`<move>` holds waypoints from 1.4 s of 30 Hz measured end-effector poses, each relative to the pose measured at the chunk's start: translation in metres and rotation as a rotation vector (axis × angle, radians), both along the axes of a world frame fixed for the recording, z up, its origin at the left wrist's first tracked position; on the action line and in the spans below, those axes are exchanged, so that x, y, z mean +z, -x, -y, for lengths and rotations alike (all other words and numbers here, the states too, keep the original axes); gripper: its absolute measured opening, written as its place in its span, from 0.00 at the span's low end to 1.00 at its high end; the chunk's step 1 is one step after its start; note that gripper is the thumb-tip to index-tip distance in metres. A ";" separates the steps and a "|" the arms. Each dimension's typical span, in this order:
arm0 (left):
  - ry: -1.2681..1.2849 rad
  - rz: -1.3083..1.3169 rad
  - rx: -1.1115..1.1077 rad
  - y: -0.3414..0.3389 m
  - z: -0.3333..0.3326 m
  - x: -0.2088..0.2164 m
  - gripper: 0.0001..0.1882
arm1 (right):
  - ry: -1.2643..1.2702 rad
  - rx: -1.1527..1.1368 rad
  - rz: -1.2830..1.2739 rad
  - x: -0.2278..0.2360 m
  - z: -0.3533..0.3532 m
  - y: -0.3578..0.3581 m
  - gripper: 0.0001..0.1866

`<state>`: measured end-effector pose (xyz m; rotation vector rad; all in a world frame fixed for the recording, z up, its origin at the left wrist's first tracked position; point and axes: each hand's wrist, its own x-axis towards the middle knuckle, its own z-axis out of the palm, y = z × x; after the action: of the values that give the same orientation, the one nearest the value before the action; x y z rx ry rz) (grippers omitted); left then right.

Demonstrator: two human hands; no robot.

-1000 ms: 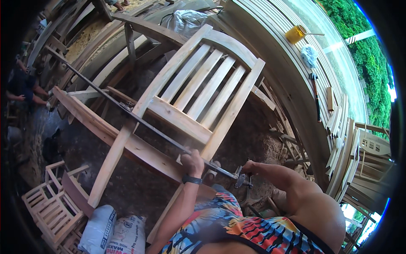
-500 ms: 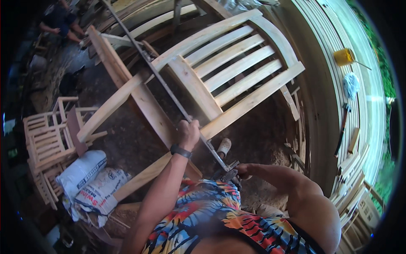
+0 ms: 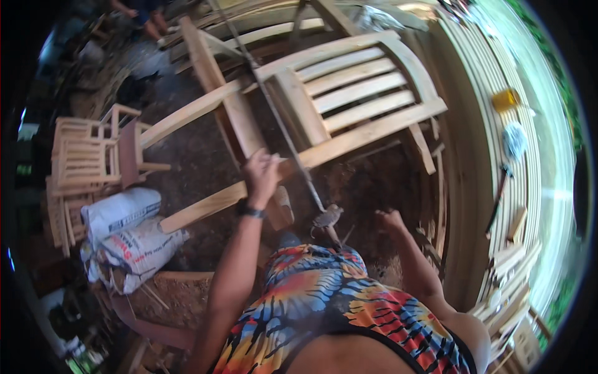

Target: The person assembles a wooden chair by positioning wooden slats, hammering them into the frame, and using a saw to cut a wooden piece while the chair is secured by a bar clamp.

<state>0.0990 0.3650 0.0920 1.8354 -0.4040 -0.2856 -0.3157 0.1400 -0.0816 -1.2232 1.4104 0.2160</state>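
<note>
Change: since half a second ago the wooden chair frame [image 3: 349,93] sits further toward 1 o'clock, the white sacks [image 3: 128,234] have come inward from 9 o'clock, and the left hand [image 3: 261,174] has gone from gripping the bar to resting beside it.
Left hand: raised near centre, fingers loosely spread, palm against the light wooden rail [image 3: 212,202]; whether it grips anything cannot be told.
Right hand: right hand [image 3: 391,221] at 4 o'clock of centre, curled into a narrow fist just beside the bar's lower end; not clearly holding anything.
Bar clamp: a long dark metal bar clamp [image 3: 280,124] runs from 12 o'clock down across the chair frame to its grey clamp head [image 3: 328,217] just below centre, between the two hands.
Chair frame: unfinished pale wood, slatted back tilted, lying across the upper middle on its side rails.
Floor: dark packed earth floor [image 3: 193,156] strewn with sawdust, a heap of shavings at 7 o'clock.
At 9 o'clock: small slatted wooden chairs [image 3: 87,156] stacked together, with the white sacks just below them.
At 2 to 4 o'clock: a curving stack of long pale planks [image 3: 479,137] carrying a yellow cup [image 3: 506,98], a pale blue cloth [image 3: 514,140] and a dark-handled tool [image 3: 498,196].
At 11 o'clock: another person [image 3: 140,12], seen only in part, near more stacked timber.
Beyond 3 o'clock: green foliage in daylight.
</note>
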 end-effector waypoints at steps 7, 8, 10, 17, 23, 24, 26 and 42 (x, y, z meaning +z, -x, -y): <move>-0.199 -0.316 0.255 0.055 -0.192 -0.028 0.23 | 1.377 -0.212 -0.597 0.211 0.161 0.151 0.26; -0.233 -0.365 0.289 0.070 -0.186 -0.021 0.22 | 1.355 -0.219 -0.823 0.217 0.170 0.169 0.34; -0.272 -0.399 0.337 0.083 -0.189 -0.020 0.21 | 1.127 -0.252 -0.889 0.231 0.185 0.188 0.36; -0.319 -0.334 0.113 0.063 -0.187 0.000 0.21 | 0.904 -0.263 -1.011 0.228 0.248 0.205 0.33; -0.373 -0.098 -0.049 0.024 -0.142 0.048 0.14 | 0.973 -0.500 -0.105 0.189 0.193 0.226 0.25; -0.443 0.086 -0.084 0.009 -0.153 0.047 0.13 | 0.889 -0.631 0.090 0.194 0.171 0.217 0.23; -0.510 0.264 -0.123 -0.008 -0.168 0.044 0.12 | 0.762 -0.717 0.333 0.206 0.122 0.196 0.21; -0.694 0.664 -0.166 -0.406 -0.093 0.006 0.26 | -0.971 -0.823 0.516 0.349 -0.239 -0.152 0.16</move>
<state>0.5049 0.4584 0.0982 2.5712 -1.0138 0.1090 -0.1633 0.3794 0.2677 0.1380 1.0159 -0.0127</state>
